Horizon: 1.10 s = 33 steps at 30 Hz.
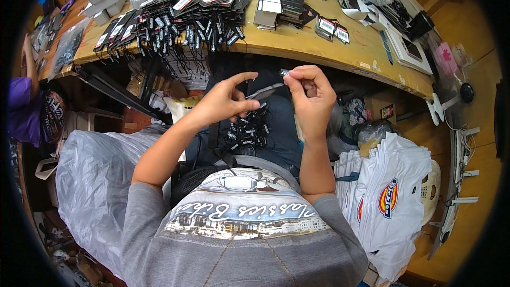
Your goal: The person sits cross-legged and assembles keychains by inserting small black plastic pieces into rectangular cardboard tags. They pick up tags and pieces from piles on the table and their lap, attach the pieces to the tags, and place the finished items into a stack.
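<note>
Raised over my lap, my right hand pinches a small black plastic string tag with pale lettering between thumb and fingertips. My left hand is open beside it, thumb and index finger spread apart, with nothing visible between them. Below both hands, a heap of similar black string tags lies on my dark trousers. Ahead on the table, many black card hang tags are spread in overlapping rows. Black strings with small plastic ends dangle from them over the table's front edge.
Stacks of cards and a few barcoded cards sit on the wooden table. Folded white garments are piled at my right. A large translucent plastic bag fills the left side. Someone in purple is at far left.
</note>
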Available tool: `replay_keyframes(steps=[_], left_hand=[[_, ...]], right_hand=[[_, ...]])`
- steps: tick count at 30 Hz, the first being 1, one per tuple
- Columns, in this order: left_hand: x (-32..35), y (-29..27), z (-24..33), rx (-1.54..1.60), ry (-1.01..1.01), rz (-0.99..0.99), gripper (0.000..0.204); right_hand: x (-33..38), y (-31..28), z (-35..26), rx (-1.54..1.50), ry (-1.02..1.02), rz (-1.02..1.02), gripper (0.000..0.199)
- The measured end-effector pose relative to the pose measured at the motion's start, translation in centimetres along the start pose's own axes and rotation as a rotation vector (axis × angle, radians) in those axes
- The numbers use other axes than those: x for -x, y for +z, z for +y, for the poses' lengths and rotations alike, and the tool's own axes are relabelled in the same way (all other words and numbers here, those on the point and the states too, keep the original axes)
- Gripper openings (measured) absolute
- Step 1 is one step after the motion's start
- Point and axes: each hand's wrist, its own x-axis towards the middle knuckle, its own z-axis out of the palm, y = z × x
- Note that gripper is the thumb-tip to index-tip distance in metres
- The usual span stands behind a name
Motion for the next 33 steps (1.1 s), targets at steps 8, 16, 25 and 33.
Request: replay_keyframes(steps=[8,16,25,33], left_hand=[[-0.3,0.3,-1.7,1.07,-0.374,-0.632,0.078],[0.3,2.1,-3.3,0.935,-0.385,-0.652,0.038],[2.9,1.2,0.0,0.964,-0.213,-0.436,0.031],[6.1,-2.8,3.2,0.927,0.164,-0.039,0.034]], right_hand=[[1.8,0.6,-3.0,0.183,-0.19,-0.504,0.019],[4.1,2.0,-3.9,0.35,-0.455,-0.764,0.016],[4.9,2.8,-4.2,0.4,-0.483,-0.919,0.021],[4.4,2.6,-5.5,0.35,-0.669,-0.76,0.026]])
